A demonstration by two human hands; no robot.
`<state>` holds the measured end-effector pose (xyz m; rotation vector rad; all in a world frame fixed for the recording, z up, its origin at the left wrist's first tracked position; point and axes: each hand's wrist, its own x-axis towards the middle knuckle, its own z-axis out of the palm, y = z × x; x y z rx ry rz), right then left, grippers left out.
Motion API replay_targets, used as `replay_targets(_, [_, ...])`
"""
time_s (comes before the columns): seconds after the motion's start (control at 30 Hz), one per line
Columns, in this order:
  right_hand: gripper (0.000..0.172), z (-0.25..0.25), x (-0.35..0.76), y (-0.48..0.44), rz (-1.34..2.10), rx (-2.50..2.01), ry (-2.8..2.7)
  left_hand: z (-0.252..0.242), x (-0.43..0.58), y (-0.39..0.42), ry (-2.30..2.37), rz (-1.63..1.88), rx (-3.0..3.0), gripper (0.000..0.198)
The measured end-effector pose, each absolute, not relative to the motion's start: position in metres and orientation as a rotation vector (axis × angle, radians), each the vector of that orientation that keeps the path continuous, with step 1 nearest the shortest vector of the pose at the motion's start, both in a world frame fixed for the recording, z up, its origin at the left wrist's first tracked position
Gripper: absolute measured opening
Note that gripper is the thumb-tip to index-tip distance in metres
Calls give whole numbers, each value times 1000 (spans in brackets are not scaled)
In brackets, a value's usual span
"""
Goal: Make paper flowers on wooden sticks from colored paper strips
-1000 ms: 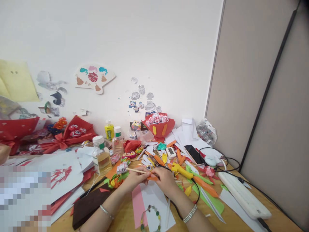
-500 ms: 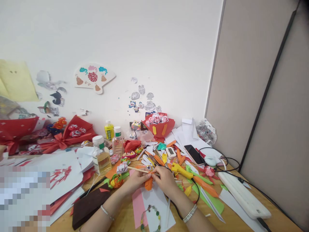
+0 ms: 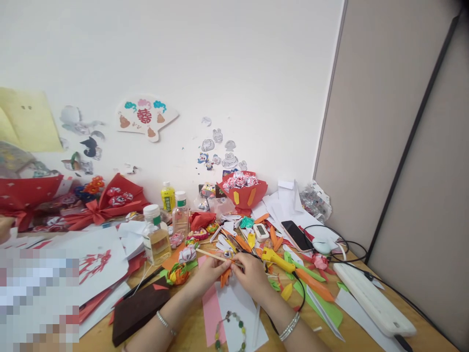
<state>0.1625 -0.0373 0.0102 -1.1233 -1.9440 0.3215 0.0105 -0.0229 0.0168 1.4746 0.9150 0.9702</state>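
Note:
My left hand [image 3: 207, 275] and my right hand [image 3: 250, 274] meet above the middle of the desk, fingers pinched together. Between them is a piece of orange paper [image 3: 224, 277], folded or curled, its lower end hanging below the fingertips. A thin pale stick [image 3: 208, 253] lies across the paper, its left end jutting out over my left hand. My fingers hide where paper and stick meet. Beneath my hands lie a white sheet [image 3: 238, 308] and a pink sheet [image 3: 210, 313]. A bead bracelet [image 3: 240, 324] rests on the white one.
Left of my arms are a dark brown block [image 3: 137, 310], a paper flower [image 3: 178, 274] and a bottle of amber liquid [image 3: 157, 242]. A yellow glue gun [image 3: 278, 259], a phone [image 3: 297, 235] and a white power strip [image 3: 373, 298] with cables lie right. A red bouquet [image 3: 244, 193] stands behind.
The orange paper between my fingers has turned and shows a narrower side below them. Both hands stay in nearly the same place, and the whole view has shifted slightly.

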Motion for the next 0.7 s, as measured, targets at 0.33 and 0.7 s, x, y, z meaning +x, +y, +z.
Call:
replay_targets(0.33, [16,11,160,-39,329,-1088,-1907,23,11,-25,941,964,1553,45])
replay_targets(0.7, [14,8,162,-34,399,-1019,-1825,24,12,-26,938,943,1539,46])
